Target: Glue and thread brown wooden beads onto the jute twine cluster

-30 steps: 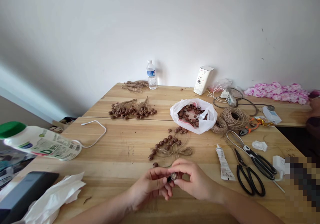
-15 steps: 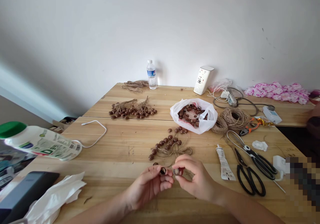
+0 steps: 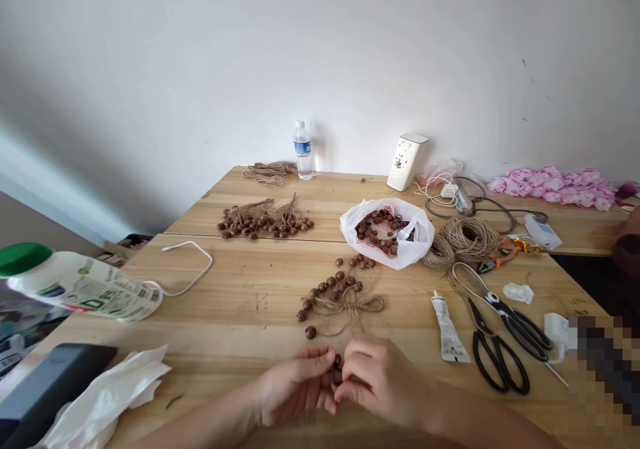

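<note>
At the table's [image 3: 225,342] 6 o'clock, my left hand [image 3: 297,383] pinches a brown shell [image 3: 337,374] — small, rounded, darker at its 12 o'clock, partly hidden by fingers. My right hand [image 3: 375,379] curls against it; whether it grips, I can't tell. Knotted twine [image 3: 370,303] with glossy brown balls [image 3: 331,281] lies beyond, toward 12 o'clock.

Above the pale wooden bench [image 3: 240,282], the bare left hand [image 3: 293,385] holds small dark brown rounded shell pieces [image 3: 337,373] in its fingers [image 3: 317,366], with the bare right hand [image 3: 383,375] curled against them. From the hands, tan fibre twine [image 3: 371,303] with round brown nuts [image 3: 341,287] lies at twelve o'clock, an open white plastic bag [image 3: 420,243] at one, black-handled metal scissors [image 3: 484,330] at three.
</note>
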`<state>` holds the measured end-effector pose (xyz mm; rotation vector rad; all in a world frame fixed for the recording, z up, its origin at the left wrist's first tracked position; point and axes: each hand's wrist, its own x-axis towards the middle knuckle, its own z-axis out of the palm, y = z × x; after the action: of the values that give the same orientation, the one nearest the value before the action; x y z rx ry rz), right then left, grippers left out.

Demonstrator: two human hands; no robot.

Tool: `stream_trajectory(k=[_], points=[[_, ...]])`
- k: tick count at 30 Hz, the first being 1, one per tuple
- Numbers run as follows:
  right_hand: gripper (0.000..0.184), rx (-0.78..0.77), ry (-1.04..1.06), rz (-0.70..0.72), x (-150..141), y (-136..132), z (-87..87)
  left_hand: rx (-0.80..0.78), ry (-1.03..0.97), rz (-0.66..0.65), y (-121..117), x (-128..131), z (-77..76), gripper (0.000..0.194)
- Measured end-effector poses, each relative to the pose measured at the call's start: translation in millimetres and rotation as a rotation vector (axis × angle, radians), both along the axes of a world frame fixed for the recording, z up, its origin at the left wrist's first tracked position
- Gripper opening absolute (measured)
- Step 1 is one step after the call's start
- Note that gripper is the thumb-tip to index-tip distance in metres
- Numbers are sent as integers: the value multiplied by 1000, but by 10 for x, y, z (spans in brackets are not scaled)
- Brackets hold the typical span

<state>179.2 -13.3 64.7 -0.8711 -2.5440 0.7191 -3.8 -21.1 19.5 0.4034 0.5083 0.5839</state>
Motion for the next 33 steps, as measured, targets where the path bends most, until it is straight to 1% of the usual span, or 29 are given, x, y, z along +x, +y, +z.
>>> stream_trajectory(k=[4,6,8,9,10,12,13,15,17,19,21,23,25,27,28,30,31,33], points=[[11,-117,1,-59,25,1,-7,26,52,-121,-12,-28,12,21],[18,-147,1,-64,18,-8,-11,47,87,-163,-14,-42,28,24],[26,-170,15,-32,3,-26,-8,94,159,-197,-13,-52,44,27],[27,-179,17,2,-4,-36,-2,122,200,-209,-12,-55,48,29],[24,-182,11,36,-9,-46,7,149,236,-214,-11,-55,49,31],[12,-158,-31,76,-5,-49,36,181,272,-208,-10,-53,40,32],[10,-136,-64,74,9,-38,53,184,271,-197,-9,-51,31,32],[16,-88,-144,26,63,23,77,159,250,-134,-3,-44,10,29],[21,-49,-239,-75,150,134,65,121,214,-35,8,-37,-6,23],[25,-13,-367,-208,248,272,7,96,171,41,22,-28,-13,29],[28,15,-531,-303,326,398,-71,104,142,55,30,-20,-13,30],[26,25,-601,-331,371,485,-112,122,139,69,31,-14,-12,25],[21,34,-615,-328,398,529,-70,135,144,82,27,-12,-14,23],[16,63,-622,-336,449,546,57,146,150,90,27,-12,-17,25],[15,89,-630,-350,499,549,133,151,156,94,30,-12,-17,26],[24,187,-696,-417,661,546,254,158,173,128,43,-13,-13,25],[27,240,-742,-443,772,539,275,156,180,157,51,-15,-8,24],[30,354,-833,-433,1030,515,215,130,184,214,68,-23,9,23]])
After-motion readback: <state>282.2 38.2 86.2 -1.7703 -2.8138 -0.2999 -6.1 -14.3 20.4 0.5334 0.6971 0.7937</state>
